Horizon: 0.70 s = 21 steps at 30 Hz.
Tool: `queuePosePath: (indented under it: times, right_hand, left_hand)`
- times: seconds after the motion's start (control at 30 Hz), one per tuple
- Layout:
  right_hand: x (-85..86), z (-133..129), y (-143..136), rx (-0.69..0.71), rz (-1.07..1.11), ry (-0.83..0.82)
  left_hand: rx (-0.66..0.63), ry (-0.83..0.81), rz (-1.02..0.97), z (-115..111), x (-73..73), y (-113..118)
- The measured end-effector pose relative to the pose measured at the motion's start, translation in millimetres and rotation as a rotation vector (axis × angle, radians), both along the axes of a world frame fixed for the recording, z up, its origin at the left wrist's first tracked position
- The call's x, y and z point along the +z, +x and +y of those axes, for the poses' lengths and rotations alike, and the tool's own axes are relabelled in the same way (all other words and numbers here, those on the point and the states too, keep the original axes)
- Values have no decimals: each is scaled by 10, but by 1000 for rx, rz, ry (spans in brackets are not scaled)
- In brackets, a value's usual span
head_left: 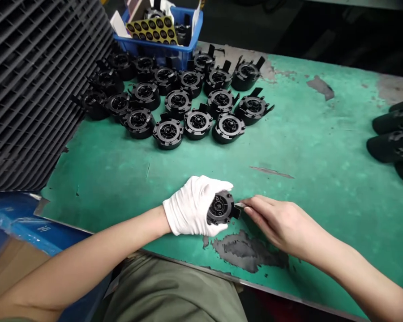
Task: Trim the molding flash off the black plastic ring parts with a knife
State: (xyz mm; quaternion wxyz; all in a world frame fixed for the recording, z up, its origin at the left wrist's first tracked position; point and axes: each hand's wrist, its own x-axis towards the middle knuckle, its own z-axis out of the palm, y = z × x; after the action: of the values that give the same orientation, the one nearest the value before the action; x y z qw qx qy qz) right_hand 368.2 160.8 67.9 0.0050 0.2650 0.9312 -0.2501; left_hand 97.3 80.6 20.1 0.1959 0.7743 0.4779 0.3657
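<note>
My left hand [196, 205], in a white glove, is wrapped around a round black plastic housing [220, 206] near the table's front edge. The housing's ribbed face with a central hub points up toward me, and a tab sticks out on its right side. My bare right hand [278, 219] pinches a small, thin, pale blade-like piece [239, 204] whose tip meets the housing's right rim. Most of that piece is hidden by my fingers, so its kind cannot be made out. Beyond my hands, several similar black housings [168, 130] stand in rows.
A blue bin [154, 47] at the back holds black parts and a yellow sheet of round black stickers [154, 30]. Black slatted trays [30, 80] rise on the left. Dark cylinders [392, 146] lie at the right edge. The green table mat [309, 134] has torn patches.
</note>
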Motion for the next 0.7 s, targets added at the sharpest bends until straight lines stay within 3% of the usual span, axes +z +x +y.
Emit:
queuePosePath:
  times: [0.13, 0.27, 0.4, 0.53, 0.7]
  right_hand:
    - [59, 22, -24, -42, 79, -52]
    - [147, -141, -112, -266, 231, -285]
    - [105, -407, -313, -348, 319, -499]
    - [-9, -528, -445, -439, 404, -452]
    - [-47, -490, -481, -402, 439, -280]
  left_hand:
    - [-76, 10, -108, -18, 45, -58]
    - [-27, 130, -277, -89, 35, -106]
    - [8, 217, -215, -155, 42, -144]
    - [42, 150, -165, -232, 147, -179]
    - [113, -22, -153, -351, 147, -215]
